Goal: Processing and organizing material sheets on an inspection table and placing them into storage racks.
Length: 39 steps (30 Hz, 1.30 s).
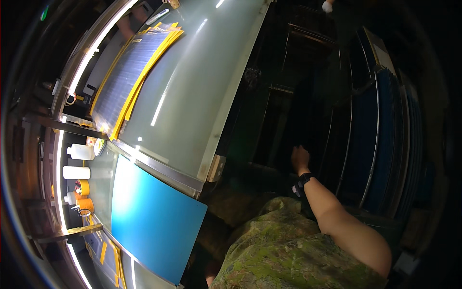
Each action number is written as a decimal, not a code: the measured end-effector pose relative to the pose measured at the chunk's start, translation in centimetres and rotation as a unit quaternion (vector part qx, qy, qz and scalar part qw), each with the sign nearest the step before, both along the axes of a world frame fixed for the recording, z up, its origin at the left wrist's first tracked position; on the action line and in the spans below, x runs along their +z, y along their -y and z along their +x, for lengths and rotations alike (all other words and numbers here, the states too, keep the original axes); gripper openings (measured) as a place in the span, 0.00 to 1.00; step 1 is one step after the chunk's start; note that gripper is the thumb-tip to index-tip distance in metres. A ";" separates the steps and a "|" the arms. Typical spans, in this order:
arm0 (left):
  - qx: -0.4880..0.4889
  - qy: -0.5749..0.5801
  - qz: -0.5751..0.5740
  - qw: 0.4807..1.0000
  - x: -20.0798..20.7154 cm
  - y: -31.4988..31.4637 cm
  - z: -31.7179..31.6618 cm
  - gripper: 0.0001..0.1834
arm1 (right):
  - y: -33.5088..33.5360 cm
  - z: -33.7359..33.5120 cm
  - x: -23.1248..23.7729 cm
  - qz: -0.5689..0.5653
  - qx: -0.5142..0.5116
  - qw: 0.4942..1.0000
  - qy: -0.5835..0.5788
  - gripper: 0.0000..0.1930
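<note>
My right hand (pixel 301 160) hangs in the dark space to the right of the workbench, its fingers curled in, and I see nothing in it. A black band with a small device (pixel 302 184) is strapped round that wrist. Only a sliver of bare skin, perhaps my left arm (pixel 210 280), shows at the lower edge; my left hand is out of sight. Nearest on the left lies a flat blue sheet (pixel 159 219) on the bench, its corner reaching past the bench edge. Dark upright racks (pixel 373 139) holding blue panels stand right of my right hand.
A long glass-like bench top (pixel 192 96) bears a stack of yellow-edged sheets (pixel 134 72). White bottles (pixel 81 152) and orange tape rolls (pixel 84 204) line its left side beside bright tube lights (pixel 61 178). A wooden block (pixel 216 168) sits at the bench edge.
</note>
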<state>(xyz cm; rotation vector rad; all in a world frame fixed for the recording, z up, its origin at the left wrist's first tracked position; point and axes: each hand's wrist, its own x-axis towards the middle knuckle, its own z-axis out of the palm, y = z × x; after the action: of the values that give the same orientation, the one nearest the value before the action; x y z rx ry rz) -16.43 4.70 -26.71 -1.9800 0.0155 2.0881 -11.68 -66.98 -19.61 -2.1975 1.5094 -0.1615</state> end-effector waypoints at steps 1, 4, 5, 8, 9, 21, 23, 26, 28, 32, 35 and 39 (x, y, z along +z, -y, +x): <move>0.002 -0.001 -0.001 1.000 -0.1 -0.1 -0.2 0.22 | 0.0 -0.2 -0.6 0.002 -0.003 1.000 -0.005 0.15; 0.012 0.004 -0.004 1.000 0.6 -0.4 -0.9 0.22 | -0.5 -0.3 -1.7 0.003 0.006 1.000 0.003 0.15; 0.017 0.007 -0.005 1.000 1.0 -0.5 -1.2 0.22 | -0.6 -0.1 -2.0 -0.002 0.001 1.000 0.012 0.15; 0.034 0.019 -0.007 0.999 2.3 -0.6 -1.8 0.21 | -0.8 0.7 -1.8 0.000 0.002 1.000 0.010 0.15; 0.039 0.023 -0.009 0.999 2.7 -0.6 -2.0 0.21 | -0.9 0.9 -1.7 0.005 0.005 1.000 -0.002 0.15; 0.082 0.089 -0.075 0.990 3.7 4.6 0.5 0.20 | 0.3 2.5 -1.8 0.011 0.022 0.999 -0.038 0.13; 0.090 0.102 -0.090 0.987 3.4 5.6 1.1 0.20 | 0.4 3.0 -1.3 0.012 0.019 0.999 -0.033 0.13; 0.099 0.117 -0.111 0.982 3.0 6.8 1.6 0.20 | 0.5 2.8 -1.6 0.002 0.016 1.000 -0.025 0.12; 0.106 0.126 -0.121 0.979 3.0 7.2 1.8 0.20 | 0.8 2.9 -1.8 -0.011 0.016 1.000 -0.020 0.11; 0.125 0.146 -0.135 0.972 3.2 7.3 1.6 0.20 | 1.2 3.3 -1.4 0.004 0.020 1.000 -0.018 0.11; 0.138 0.161 -0.146 0.966 3.4 7.4 1.4 0.20 | 1.9 3.7 -1.0 0.025 0.013 0.999 -0.019 0.13; 0.157 0.181 -0.160 0.957 3.8 7.6 0.9 0.20 | 3.7 4.4 0.1 0.085 0.048 0.994 -0.042 0.16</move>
<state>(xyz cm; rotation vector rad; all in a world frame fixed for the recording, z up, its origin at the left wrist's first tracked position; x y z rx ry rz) -15.49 -2.89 -22.96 -2.6965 -0.0361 1.9586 -7.29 -70.69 -19.54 -2.1568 1.4027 0.0887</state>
